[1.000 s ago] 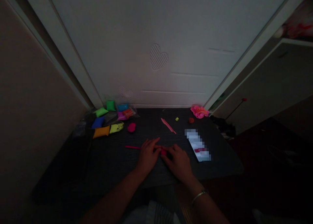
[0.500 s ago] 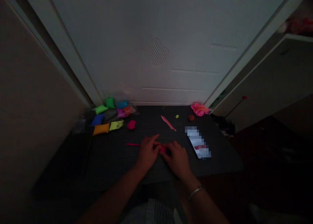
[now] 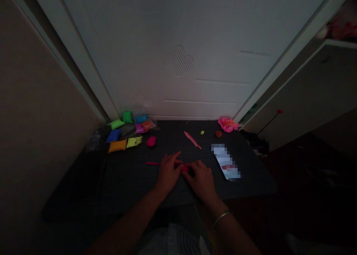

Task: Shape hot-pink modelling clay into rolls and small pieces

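A small lump of bright pink modelling clay (image 3: 184, 168) sits low over the dark table, between the fingertips of both hands. My left hand (image 3: 168, 175) presses it from the left with thumb and fingers, one finger stretched out above. From the right, my right hand (image 3: 201, 177) pinches the same lump, thumb below and fingers curled over. A thin pink stick (image 3: 152, 163) lies on the table and runs in behind my left hand; its other end is hidden. Beyond it rests a larger pink clay lump (image 3: 151, 141).
Several coloured clay packets, among them an orange one (image 3: 117, 146), lie at the back left. Pink flat tools (image 3: 192, 139), a yellow bit (image 3: 202, 132), a brown lump (image 3: 218, 134) and a pink ruffled piece (image 3: 228, 124) lie toward the back. A lit phone (image 3: 226, 162) is on the right.
The view has shifted very slightly. Both hands stay around the pink clay with only tiny finger movement; nothing on the table has visibly moved.
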A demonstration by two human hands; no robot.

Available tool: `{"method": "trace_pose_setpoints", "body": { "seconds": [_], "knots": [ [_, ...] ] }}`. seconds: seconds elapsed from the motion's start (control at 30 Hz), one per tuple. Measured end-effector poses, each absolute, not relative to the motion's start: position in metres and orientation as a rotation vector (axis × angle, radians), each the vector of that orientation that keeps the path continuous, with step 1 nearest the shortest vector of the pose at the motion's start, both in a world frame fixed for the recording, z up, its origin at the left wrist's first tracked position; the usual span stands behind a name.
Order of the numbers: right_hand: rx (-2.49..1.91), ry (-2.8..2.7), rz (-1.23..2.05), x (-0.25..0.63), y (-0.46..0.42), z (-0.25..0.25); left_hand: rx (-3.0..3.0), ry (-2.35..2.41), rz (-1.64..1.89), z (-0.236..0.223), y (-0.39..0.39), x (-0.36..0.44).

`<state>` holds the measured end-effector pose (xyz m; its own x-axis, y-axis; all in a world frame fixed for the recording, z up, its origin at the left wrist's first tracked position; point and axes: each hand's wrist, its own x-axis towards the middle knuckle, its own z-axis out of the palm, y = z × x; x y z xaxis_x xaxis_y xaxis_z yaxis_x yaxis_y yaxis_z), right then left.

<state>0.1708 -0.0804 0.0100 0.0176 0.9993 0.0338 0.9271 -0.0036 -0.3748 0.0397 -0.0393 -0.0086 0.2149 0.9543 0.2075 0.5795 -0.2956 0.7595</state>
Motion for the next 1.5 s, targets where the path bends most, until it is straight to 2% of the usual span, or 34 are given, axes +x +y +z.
{"method": "trace_pose_setpoints", "body": {
  "seconds": [0.27, 0.57, 1.5],
  "knots": [
    [-1.935, -2.094, 0.410, 0.176, -0.078, 0.016, 1.988, 1.417, 0.912, -0.008, -0.039, 0.040],
    [-2.035, -2.014, 0.292, 0.166, -0.078, 0.014, 1.956, 1.439, 0.850, -0.010, -0.036, 0.033],
    [-1.803, -2.159, 0.487, 0.177, -0.071, 0.014, 2.009, 1.455, 0.890, -0.007, -0.038, 0.036]
  ]
}}
